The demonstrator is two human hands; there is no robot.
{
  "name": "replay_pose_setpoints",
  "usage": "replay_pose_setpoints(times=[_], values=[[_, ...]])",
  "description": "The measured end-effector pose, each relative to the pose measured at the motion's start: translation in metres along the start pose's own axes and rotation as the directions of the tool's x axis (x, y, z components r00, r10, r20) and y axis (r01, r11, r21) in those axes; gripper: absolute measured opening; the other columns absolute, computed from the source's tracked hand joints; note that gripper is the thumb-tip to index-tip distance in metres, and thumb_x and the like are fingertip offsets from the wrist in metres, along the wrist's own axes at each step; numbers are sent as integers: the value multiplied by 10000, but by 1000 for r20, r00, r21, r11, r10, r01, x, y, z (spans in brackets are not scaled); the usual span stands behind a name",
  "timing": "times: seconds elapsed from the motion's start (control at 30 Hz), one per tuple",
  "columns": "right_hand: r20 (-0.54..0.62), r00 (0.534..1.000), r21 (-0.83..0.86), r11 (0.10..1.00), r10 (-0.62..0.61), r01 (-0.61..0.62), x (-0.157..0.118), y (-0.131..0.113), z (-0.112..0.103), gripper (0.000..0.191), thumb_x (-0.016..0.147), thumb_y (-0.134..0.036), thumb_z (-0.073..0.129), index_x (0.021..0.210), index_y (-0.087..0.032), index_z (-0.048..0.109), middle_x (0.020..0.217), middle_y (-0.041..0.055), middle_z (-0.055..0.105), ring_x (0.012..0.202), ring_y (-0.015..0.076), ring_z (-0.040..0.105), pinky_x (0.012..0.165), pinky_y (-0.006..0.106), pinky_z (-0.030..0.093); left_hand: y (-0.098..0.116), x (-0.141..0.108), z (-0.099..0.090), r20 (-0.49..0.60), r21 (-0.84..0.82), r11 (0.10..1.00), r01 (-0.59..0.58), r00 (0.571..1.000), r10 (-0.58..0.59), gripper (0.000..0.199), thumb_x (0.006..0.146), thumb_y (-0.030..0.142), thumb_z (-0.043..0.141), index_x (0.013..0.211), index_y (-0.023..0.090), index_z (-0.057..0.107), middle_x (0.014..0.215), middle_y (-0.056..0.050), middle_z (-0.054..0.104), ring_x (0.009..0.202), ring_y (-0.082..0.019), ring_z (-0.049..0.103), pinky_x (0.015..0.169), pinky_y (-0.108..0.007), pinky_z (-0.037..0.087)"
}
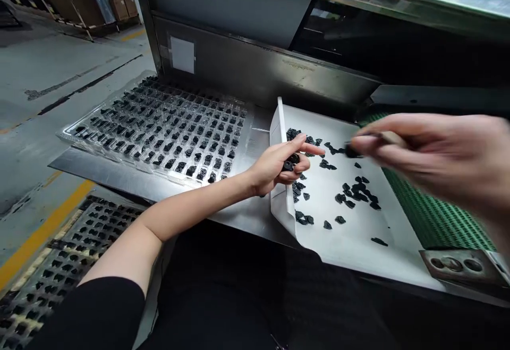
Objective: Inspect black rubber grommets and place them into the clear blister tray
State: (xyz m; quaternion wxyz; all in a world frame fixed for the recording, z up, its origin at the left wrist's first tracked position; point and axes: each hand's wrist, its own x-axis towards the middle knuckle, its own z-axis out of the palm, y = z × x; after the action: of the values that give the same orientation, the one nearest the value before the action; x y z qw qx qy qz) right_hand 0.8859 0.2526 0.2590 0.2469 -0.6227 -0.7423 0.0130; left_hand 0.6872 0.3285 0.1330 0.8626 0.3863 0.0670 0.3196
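My left hand (285, 161) is over the raised left wall of a white tray (358, 257). Its fingers curl round a few small black parts (288, 165), the index finger stretched out. My right hand (430, 159), smeared by motion, is above the tray's right side. Between its thumb and finger it pinches a small black part (351, 151). Many similar loose black parts (358, 193) lie scattered and in clumps on the white tray. Their exact kind is not clear.
Left on the metal bench is a clear plastic tray (159, 132) with rows of black parts. Another filled tray (67, 270) sits lower left. A green ribbed belt (434, 206) runs right of the white tray, near a metal block with round holes (452, 263). A metal panel (235, 63) stands behind.
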Motion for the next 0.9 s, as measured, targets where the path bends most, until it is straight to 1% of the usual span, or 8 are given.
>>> replay_pose_setpoints(times=[0.07,0.13,0.2,0.33,0.47,0.57,0.73,0.9], values=[[100,994,163,987,-32,15,13,-16,29,614,934,-777,715,872,-172,800,679,49,663,565,140,515,496,287,358,2,1,1,-1,-17,999,-32,999,32,441,1027,579,681,921,152,647,632,46,471,424,-30,283,423,-156,149],[140,989,312,950,-49,3,25,-23,56,556,957,-728,714,879,-182,780,709,46,690,612,162,588,550,293,411,6,2,0,-41,-39,997,-68,997,66,505,1000,639,690,840,179,558,607,45,469,424,-37,283,419,-161,143],[131,990,351,936,-42,-7,34,-22,75,464,992,-643,704,883,-195,757,742,38,708,674,180,636,611,299,437,10,3,-2,-96,-50,994,-96,991,91,511,985,644,712,843,189,529,605,48,474,426,-36,286,423,-155,160],[72,997,301,953,-43,19,38,-6,88,340,1027,-507,661,925,-200,766,786,25,706,691,167,579,640,308,391,15,9,-6,-157,-32,994,-109,982,103,439,976,550,773,900,188,537,634,54,487,442,-29,304,434,-129,184],[14,1000,430,903,-20,13,30,6,89,363,1043,-489,665,878,-178,754,761,28,660,683,152,532,633,294,369,17,17,-7,-182,14,995,-98,978,99,291,1024,401,743,952,167,585,656,60,470,451,-20,279,433,-121,166],[29,998,636,769,62,-66,23,11,90,366,1048,-492,690,905,-161,751,735,17,606,616,112,450,564,265,318,17,19,-11,-166,81,993,-87,981,99,209,1038,355,716,1050,154,660,666,52,491,460,-22,283,443,-124,177],[210,972,887,398,103,-234,16,13,97,307,1000,-429,786,1057,-129,761,767,16,602,550,66,371,486,224,226,11,10,-23,-203,182,981,-64,974,101,323,917,410,869,978,137,707,680,42,524,465,-11,287,444,-142,165],[254,964,904,335,73,-264,12,10,96,231,1020,-318,757,1127,-116,794,687,8,573,552,77,377,478,219,207,11,4,-29,-183,236,968,-90,974,135,350,929,451,872,1022,129,770,667,38,525,468,-11,284,445,-157,145]])
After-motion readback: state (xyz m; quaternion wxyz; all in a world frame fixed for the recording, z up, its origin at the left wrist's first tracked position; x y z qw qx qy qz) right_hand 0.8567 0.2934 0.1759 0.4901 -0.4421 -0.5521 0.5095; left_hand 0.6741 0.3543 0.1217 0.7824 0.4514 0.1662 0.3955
